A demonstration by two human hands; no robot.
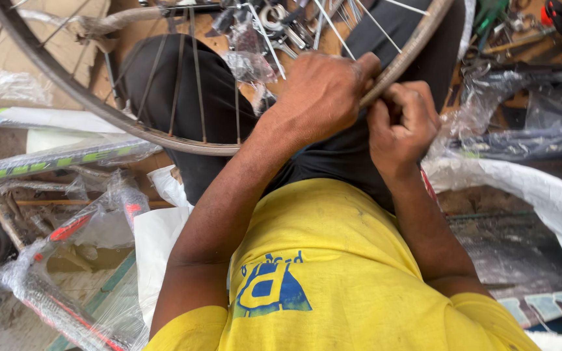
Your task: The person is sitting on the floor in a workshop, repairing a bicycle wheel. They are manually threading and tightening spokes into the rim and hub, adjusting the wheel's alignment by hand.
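Note:
A bare bicycle wheel rim [164, 133] with thin metal spokes [198, 84] lies across my lap, over black trousers. My left hand [323, 94] is closed over the rim's near edge, fingers wrapped on it. Right beside it, my right hand [401, 123] is clenched in a fist against the same stretch of rim; what it pinches is hidden by the fingers. My yellow shirt [333, 266] fills the lower middle of the view.
Plastic-wrapped bicycle frames [53, 159] lie at the left and another wrapped frame [521, 140] at the right. Loose metal tools and parts [287, 29] sit on the floor beyond the wheel. A white sack [548, 195] curves at the right.

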